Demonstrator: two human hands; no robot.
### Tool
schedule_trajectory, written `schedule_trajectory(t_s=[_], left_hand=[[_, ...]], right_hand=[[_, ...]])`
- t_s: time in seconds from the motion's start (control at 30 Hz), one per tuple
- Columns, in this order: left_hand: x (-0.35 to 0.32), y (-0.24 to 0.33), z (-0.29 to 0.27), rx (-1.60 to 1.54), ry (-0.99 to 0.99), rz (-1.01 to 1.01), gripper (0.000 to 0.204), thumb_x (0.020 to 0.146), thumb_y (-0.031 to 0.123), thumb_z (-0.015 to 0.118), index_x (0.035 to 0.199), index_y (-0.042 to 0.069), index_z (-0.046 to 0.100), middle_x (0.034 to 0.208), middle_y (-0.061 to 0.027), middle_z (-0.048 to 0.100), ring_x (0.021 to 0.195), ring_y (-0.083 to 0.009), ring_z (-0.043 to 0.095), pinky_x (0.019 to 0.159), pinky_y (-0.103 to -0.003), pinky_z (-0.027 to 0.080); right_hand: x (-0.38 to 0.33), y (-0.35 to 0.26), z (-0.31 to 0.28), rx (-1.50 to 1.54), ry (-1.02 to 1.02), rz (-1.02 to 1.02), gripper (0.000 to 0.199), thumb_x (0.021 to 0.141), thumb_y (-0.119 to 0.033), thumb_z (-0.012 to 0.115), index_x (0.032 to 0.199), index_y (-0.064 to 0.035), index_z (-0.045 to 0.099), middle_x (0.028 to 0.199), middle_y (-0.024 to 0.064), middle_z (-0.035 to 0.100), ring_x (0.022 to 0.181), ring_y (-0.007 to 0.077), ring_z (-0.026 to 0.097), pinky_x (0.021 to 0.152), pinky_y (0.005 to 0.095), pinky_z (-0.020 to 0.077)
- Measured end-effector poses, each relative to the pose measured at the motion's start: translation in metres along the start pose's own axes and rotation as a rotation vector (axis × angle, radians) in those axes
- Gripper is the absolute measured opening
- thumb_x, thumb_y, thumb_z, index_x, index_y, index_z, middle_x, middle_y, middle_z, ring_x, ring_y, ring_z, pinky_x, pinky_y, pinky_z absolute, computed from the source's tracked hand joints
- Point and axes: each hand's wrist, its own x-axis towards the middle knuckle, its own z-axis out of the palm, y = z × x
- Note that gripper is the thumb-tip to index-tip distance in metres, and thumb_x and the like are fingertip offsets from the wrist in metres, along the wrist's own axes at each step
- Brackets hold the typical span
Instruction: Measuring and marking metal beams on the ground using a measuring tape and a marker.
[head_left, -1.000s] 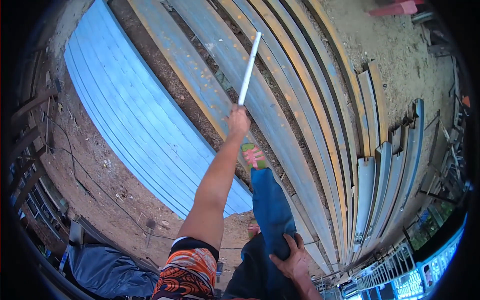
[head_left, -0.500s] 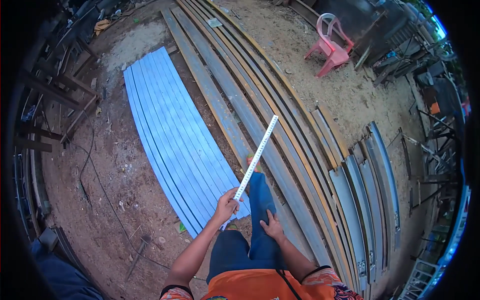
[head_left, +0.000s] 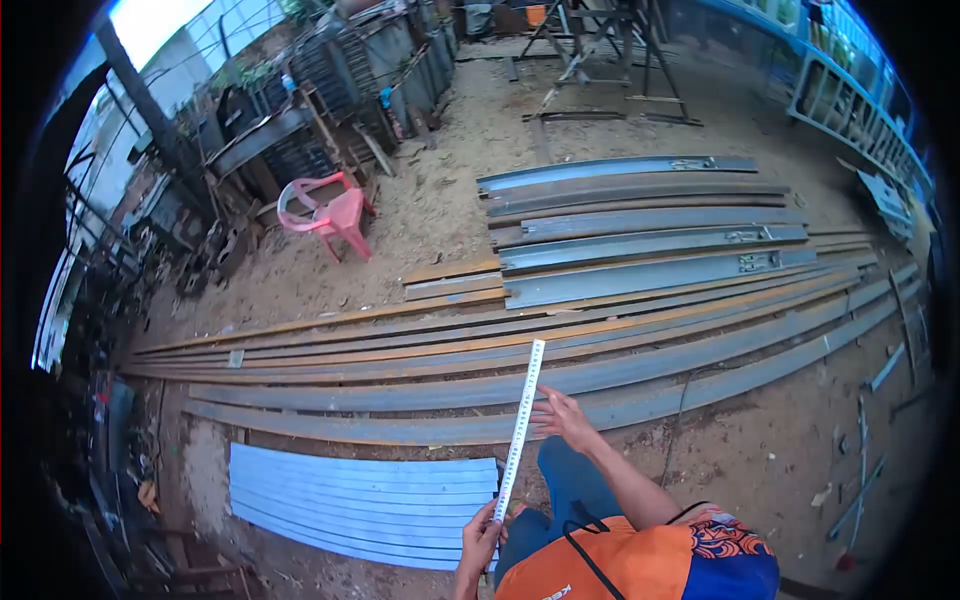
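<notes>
A long white rule (head_left: 520,430) slants up from the left hand (head_left: 480,530), which is closed around its lower end near the person's knee. Its upper end reaches out over the steel beams (head_left: 560,385) lying side by side on the dirt ground (head_left: 760,450). The right hand (head_left: 562,415) is open, fingers spread, and rests at or just beside the rule's mid-length, apparently to steady it; whether it touches cannot be told. Held by one end this way, the rule stays straight and free to be laid across the steel. Below the beams lies a blue corrugated sheet (head_left: 360,500). Further off are shorter grey channels (head_left: 640,240), a pink plastic chair (head_left: 330,215), and racks of scrap metal (head_left: 300,120).
</notes>
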Motion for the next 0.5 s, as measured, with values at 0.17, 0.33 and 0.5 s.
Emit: schedule_trajectory(t_s=[0.17,0.33,0.5], left_hand=[[0.014,0.005,0.131,0.339,-0.094,0.080,0.047,0.099,0.005,0.051,0.145,0.003,0.057,0.078,-0.0025,0.061,0.064,-0.0105,0.053,0.058,-0.028,0.046],[0.103,-0.012,0.281,0.486,-0.263,-0.057,0.031,0.099,-0.002,0.056,0.128,-0.001,0.067,0.085,-0.0053,0.072,0.066,-0.0099,0.062,0.061,-0.025,0.052],[0.177,0.021,0.509,0.836,-0.662,0.007,0.024,0.102,0.011,0.061,0.121,0.000,0.070,0.076,-0.0015,0.065,0.064,-0.0096,0.059,0.060,-0.028,0.049]], right_hand=[[-0.033,-0.071,-0.132,0.413,0.479,-0.405,0.030,0.110,-0.035,0.048,0.119,-0.0066,0.054,0.082,0.0104,0.067,0.073,0.0245,0.072,0.063,0.0373,0.0606],[-0.108,-0.140,-0.337,0.497,0.710,-0.507,0.023,0.107,-0.027,0.052,0.103,-0.0050,0.057,0.069,0.0071,0.061,0.060,0.0239,0.068,0.056,0.0386,0.0591],[-0.311,-0.196,-0.554,0.333,1.094,-0.510,0.016,0.098,-0.017,0.063,0.098,-0.0012,0.060,0.070,0.0045,0.061,0.062,0.0194,0.069,0.055,0.0370,0.0624]])
